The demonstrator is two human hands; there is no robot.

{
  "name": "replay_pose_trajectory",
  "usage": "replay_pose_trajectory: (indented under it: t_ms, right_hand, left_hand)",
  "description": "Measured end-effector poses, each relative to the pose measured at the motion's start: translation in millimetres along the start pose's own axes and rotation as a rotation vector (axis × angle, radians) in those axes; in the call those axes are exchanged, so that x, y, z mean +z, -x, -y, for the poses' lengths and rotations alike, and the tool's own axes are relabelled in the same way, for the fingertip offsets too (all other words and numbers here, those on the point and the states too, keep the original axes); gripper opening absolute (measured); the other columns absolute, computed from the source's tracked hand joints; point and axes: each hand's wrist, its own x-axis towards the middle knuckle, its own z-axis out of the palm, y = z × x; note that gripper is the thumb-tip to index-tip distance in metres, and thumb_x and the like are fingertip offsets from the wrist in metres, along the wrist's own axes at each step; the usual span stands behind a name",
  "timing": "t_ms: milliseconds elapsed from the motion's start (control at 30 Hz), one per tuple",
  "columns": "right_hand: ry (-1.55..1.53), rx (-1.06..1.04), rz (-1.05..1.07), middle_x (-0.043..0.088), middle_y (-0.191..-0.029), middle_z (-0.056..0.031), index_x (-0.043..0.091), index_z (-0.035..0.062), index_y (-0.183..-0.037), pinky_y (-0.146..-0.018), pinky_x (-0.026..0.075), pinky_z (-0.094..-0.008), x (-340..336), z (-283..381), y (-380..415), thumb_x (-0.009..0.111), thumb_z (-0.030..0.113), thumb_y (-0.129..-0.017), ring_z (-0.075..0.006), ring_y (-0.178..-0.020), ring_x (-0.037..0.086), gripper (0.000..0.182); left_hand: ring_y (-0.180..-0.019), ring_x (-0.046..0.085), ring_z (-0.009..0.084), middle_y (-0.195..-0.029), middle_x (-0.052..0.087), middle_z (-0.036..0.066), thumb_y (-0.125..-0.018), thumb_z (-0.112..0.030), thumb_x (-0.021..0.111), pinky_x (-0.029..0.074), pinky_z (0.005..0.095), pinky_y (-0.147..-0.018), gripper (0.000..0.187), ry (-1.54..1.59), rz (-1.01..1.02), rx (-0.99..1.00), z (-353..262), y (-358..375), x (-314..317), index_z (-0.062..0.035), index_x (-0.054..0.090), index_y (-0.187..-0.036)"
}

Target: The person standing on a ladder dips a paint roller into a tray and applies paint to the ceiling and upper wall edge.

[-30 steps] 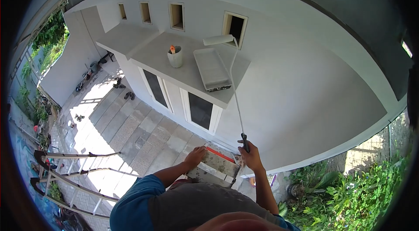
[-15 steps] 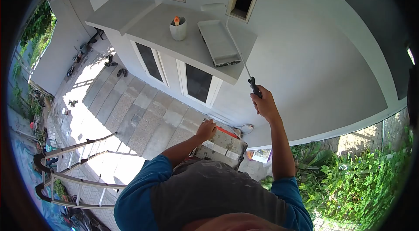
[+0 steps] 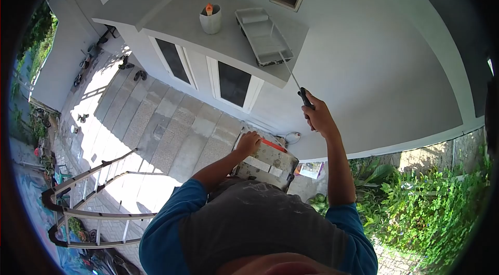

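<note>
The right hand [image 3: 318,118] is shut tight around the black handle of a paint roller [image 3: 253,17]. The long thin pole runs up from the hand to the roller head. The roller head lies in the far end of the grey paint tray [image 3: 264,37], close to the wall.

The tray sits on the flat concrete ledge [image 3: 182,20] above the dark windows. It is near the right end of the ledge, and its near end comes right up to the front edge. A white bucket [image 3: 211,21] stands just beside the tray, on its left. Something orange sticks up out of the bucket.

The left hand [image 3: 248,143] rests on the top of the ladder [image 3: 268,165] the person stands on. Its fingers bend over the top edge, so it grips the ladder. The ladder top is splashed with paint and has a red strip along its far edge.

Far below is a paved yard. Another ladder [image 3: 88,194] lies there, at the lower left. Green plants grow at the lower right.
</note>
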Motion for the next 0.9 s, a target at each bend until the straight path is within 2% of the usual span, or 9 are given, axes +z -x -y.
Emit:
replay_pose_trajectory:
  t_ms: [433,700,900]
  right_hand:
    - [0.036,0.019,0.032,0.049,-0.066,-0.0006,0.032,0.0168,-0.156,-0.039,0.041,-0.0282,-2.3,4.4,-6.2,0.057,0.012,-0.096,-0.0085,-0.047,0.045,0.066]
    - [-0.017,0.0,0.047,0.049,-0.066,-0.0005,0.031,0.0116,-0.156,-0.038,0.039,-0.028,-5.6,9.6,0.4,0.057,0.011,-0.096,-0.0086,-0.047,0.044,0.065]
    - [-0.082,0.006,0.027,0.048,-0.066,-0.0002,0.032,0.0127,-0.156,-0.039,0.039,-0.0277,-7.2,1.7,24.7,0.057,0.012,-0.097,-0.0081,-0.047,0.044,0.064]
  left_hand:
    - [-0.09,0.06,0.0317,-0.089,0.06,0.008,-0.088,-0.022,0.066,0.047,0.0462,-0.081,0.014,0.006,-0.005,0.004,-0.9,0.4,-0.7,-0.008,0.063,-0.088]
    - [-0.093,0.061,0.0316,-0.093,0.062,0.009,-0.088,-0.024,0.066,0.049,0.0476,-0.083,0.017,-0.01,0.043,-0.022,0.8,0.6,-0.2,-0.0075,0.065,-0.086]
    - [-0.093,0.061,0.031,-0.093,0.061,0.008,-0.088,-0.024,0.066,0.049,0.0476,-0.082,0.016,-0.008,0.063,-0.028,3.2,0.7,2.0,-0.0078,0.065,-0.086]
